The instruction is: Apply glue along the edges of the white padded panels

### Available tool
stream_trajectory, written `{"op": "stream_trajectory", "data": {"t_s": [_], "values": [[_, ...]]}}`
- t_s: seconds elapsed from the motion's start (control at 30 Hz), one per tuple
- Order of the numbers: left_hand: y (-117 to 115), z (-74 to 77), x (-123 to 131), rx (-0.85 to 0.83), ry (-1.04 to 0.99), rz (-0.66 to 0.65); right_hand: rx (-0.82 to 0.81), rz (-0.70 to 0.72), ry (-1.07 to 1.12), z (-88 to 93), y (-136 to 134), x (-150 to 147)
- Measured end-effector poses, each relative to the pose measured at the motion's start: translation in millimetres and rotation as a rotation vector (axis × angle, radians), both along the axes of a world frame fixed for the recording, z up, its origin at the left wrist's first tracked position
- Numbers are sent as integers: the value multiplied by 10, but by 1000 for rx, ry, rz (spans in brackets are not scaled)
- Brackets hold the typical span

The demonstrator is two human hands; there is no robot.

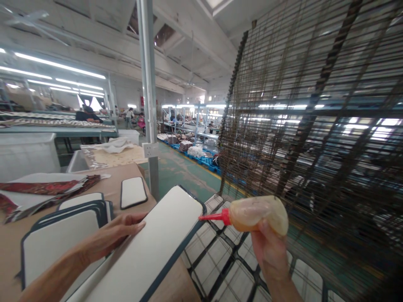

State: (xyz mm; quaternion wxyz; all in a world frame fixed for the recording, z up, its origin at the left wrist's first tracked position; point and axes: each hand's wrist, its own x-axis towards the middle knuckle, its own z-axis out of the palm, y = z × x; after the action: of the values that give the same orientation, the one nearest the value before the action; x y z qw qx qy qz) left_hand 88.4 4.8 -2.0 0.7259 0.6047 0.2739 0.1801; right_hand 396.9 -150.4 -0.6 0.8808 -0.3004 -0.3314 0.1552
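My left hand grips the left edge of a long white panel with rounded corners and a dark border, its thumb lying on the white face. The panel is held tilted above the brown table. In my right hand is a squeeze bottle of yellowish liquid, lying nearly level. Its red nozzle points left, with the tip at the panel's upper right edge near the corner. Left of the panel, a stack of similar dark-edged panels lies on the table, and a smaller one lies farther back.
A tall wire rack rises on the right; more white panels lie on its lower grid. Folded red-patterned fabric rests on the brown table. Behind stand a metal post and a white bin. A person works in the background.
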Motion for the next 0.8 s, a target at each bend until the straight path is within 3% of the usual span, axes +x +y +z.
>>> {"op": "stream_trajectory", "data": {"t_s": [0.23, 0.53, 0.8], "values": [[-85, -20, 32, -40, -36, 32, -18, -25, -61, -7, 52, -80], [-73, -77, 23, -80, -44, 127, -50, 48, -44, -41, 90, -196], [-26, -105, 55, -65, -87, 134, -60, 103, 20, -96, 104, -279]]}}
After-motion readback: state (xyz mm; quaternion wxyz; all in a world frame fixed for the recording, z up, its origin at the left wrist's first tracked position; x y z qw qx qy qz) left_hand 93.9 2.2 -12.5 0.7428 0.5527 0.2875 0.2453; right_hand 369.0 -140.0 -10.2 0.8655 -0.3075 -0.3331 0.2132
